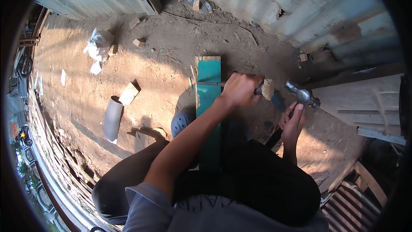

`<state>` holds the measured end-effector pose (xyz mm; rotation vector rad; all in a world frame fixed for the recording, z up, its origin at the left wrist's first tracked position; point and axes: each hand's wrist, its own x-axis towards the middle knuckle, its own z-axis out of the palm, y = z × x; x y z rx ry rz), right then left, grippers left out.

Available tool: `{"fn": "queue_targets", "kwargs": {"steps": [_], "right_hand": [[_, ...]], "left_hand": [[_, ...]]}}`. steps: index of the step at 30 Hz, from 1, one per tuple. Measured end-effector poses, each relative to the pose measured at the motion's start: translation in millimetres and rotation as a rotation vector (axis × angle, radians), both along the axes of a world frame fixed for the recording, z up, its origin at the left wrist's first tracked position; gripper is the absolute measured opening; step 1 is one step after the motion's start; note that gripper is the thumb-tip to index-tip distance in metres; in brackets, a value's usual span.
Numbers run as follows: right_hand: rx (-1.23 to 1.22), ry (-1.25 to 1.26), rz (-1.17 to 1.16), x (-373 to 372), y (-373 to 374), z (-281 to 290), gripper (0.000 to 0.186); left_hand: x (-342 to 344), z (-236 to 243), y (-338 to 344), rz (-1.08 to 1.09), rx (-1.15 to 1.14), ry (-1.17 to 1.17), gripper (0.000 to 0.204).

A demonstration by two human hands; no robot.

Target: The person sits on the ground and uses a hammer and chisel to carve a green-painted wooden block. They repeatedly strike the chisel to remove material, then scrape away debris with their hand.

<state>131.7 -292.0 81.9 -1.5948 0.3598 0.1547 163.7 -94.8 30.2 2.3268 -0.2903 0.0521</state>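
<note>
A plank painted green (209, 71) stretches away from between my knees, its far end and left edge showing bare, splintered wood. My left hand (241, 89) is wrapped round the handle of a chisel, whose narrow metal blade (210, 83) lies across the plank and points left. The handle's butt (268, 89) is pale and frayed and sticks out to the right of my fist. To the right of it, my right hand (293, 121) grips a hammer close under its shiny metal head (304, 96). The hammer head is apart from the chisel butt.
Dirt ground surrounds me, with a grey curved piece (113, 119), a pale wood block (129, 93) and a white plastic bag (99, 45) at left. Corrugated metal sheets (296, 4) stand behind. A pale panel (369, 99) lies at right. A blue perforated shoe (182, 122) is beside the plank.
</note>
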Motion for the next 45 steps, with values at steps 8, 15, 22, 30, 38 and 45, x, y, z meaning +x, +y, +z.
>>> {"fn": "queue_targets", "kwargs": {"steps": [8, 15, 22, 30, 38, 45], "right_hand": [[-0.179, 0.019, 0.185, -16.0, -6.9, -26.5, 0.034], [0.053, 0.000, -0.107, 8.5, -6.6, 12.8, 0.041], [0.039, 0.044, -0.041, -0.8, -10.8, 5.6, 0.040], [0.068, 0.038, -0.035, 2.9, -6.8, 8.0, 0.040], [0.041, 0.036, -0.028, 1.9, -9.4, 3.6, 0.041], [0.057, 0.057, -0.004, 1.6, -9.1, 2.2, 0.040]], "left_hand": [[-11.1, -27.9, 17.0, -0.027, 0.049, 0.051, 0.033], [-18.2, -3.4, 13.7, -0.108, 0.033, 0.042, 0.037], [-18.0, 22.7, -19.8, -0.235, -0.051, 0.055, 0.042], [15.6, 38.4, 3.0, -0.172, 0.015, 0.030, 0.033], [19.6, 21.6, 23.9, -0.110, 0.067, 0.017, 0.038], [5.5, -4.6, 27.1, -0.096, 0.005, -0.120, 0.049]]}}
